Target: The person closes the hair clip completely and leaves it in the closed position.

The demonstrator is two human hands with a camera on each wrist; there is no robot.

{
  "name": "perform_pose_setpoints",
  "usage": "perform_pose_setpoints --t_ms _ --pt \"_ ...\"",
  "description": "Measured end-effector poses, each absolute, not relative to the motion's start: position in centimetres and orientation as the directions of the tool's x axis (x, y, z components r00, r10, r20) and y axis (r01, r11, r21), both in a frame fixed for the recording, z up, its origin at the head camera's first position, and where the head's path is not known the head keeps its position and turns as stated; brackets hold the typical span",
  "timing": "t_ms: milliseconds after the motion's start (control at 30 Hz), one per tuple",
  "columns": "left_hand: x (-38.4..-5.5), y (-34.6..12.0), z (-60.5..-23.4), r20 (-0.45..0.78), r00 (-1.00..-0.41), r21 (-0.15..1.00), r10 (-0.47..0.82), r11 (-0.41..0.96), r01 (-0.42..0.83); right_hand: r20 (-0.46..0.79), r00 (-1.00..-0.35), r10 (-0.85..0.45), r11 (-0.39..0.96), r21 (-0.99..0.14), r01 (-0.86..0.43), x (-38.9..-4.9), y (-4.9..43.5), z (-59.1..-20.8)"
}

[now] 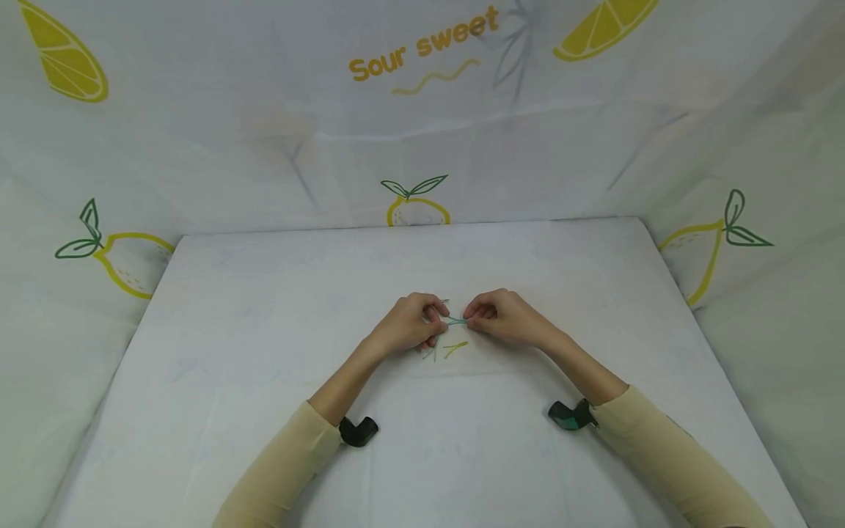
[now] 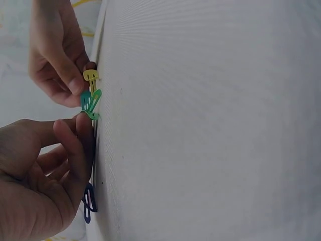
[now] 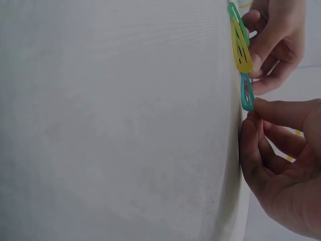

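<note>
A teal snap hair clip [image 1: 457, 321] is stretched between my two hands, its prongs spread apart. My right hand [image 1: 505, 317] pinches one end between thumb and fingertips. The left hand [image 1: 412, 323] has its thumb and index finger at the prongs on the other end. Just nearer me lies a yellow hair clip [image 1: 455, 346], opened into a V. Beside it a green hair clip [image 1: 430, 353] is partly hidden by the left hand. In the left wrist view a dark blue hair clip [image 2: 89, 203] lies beyond the left hand.
The clips are on a white-covered table [image 1: 264, 293]. White cloth walls [image 1: 231, 147] printed with lemons rise at the back and sides. Black wrist cameras [image 1: 359, 432] hang at both cuffs, close over the table.
</note>
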State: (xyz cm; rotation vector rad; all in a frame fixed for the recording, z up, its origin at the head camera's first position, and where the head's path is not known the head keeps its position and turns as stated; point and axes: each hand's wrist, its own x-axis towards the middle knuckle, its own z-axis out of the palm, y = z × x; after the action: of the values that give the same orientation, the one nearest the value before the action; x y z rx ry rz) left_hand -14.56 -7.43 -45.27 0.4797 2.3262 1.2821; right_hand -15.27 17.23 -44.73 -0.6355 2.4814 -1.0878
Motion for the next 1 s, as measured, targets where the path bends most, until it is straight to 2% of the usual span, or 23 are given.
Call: perform_pose_setpoints --t_ms 1000 --pt "-14.99 -7.34 -45.66 -0.216 -0.851 0.865 0.48 0.499 0.062 -0.144 -0.826 -0.544 0.601 -0.754 -0.265 -15.59 17.31 -44.78"
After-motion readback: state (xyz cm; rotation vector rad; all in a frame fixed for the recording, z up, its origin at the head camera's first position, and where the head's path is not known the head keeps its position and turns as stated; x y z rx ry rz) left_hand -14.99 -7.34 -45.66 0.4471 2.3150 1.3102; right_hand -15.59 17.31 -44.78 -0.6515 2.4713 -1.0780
